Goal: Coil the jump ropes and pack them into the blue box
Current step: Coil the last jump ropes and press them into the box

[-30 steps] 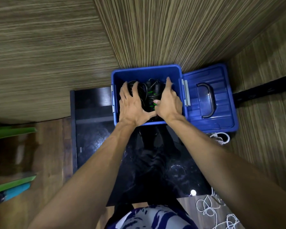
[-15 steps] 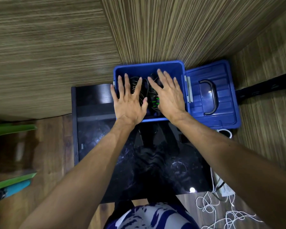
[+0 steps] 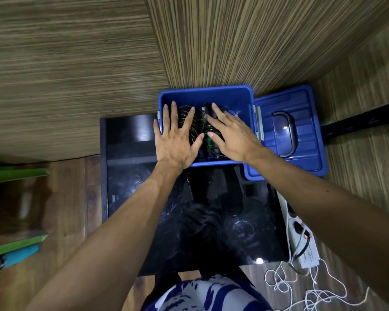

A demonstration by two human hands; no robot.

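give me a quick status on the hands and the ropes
Left hand and right hand open, flat over the blue box. Coiled jump ropes inside. Lid off, lying right of box. Nothing blocking.

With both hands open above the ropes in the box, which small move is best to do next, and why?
Probably move the right hand to the blue lid lying open beside the blue box. The coiled jump ropes already sit inside the box, both hands are spread flat and hold nothing, and no rope shows on the black table. The left hand could steady the box.
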